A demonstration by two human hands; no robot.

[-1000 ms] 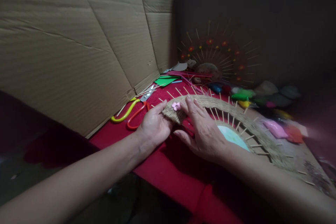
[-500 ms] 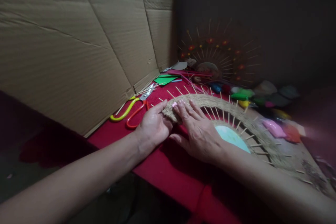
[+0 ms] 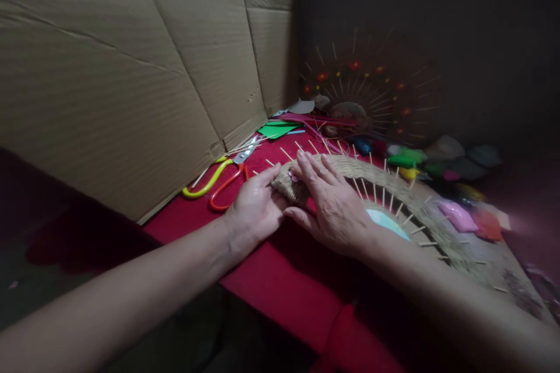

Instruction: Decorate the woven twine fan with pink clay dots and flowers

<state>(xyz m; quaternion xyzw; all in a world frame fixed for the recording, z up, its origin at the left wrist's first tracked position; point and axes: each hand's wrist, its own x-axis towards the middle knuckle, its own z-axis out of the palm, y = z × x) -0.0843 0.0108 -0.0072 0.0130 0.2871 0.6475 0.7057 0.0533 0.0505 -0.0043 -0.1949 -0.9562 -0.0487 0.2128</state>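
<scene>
A woven twine arch (image 3: 420, 201) with thin sticks poking out of both edges curves over the red cloth. My left hand (image 3: 258, 205) grips its left end, thumb on top and fingers underneath. A small pink piece (image 3: 293, 176) sits on the weave near that end. My right hand (image 3: 335, 204) lies over the band just right of the pink piece, fingers stretched out and touching the twine. Inside the arch is a pale blue-green half disc (image 3: 387, 222), partly covered by my right wrist.
Scissors (image 3: 240, 157) with yellow and red handles lie beside a tall cardboard sheet (image 3: 131, 81). Green paper (image 3: 277, 129) is behind them. At the right are coloured packets, one pink (image 3: 457, 215). A stick fan with red flowers (image 3: 355, 65) stands at the back.
My right hand's fingers have shifted slightly up and right along the twine band, showing more of the weave around the pink piece. The left hand keeps its hold.
</scene>
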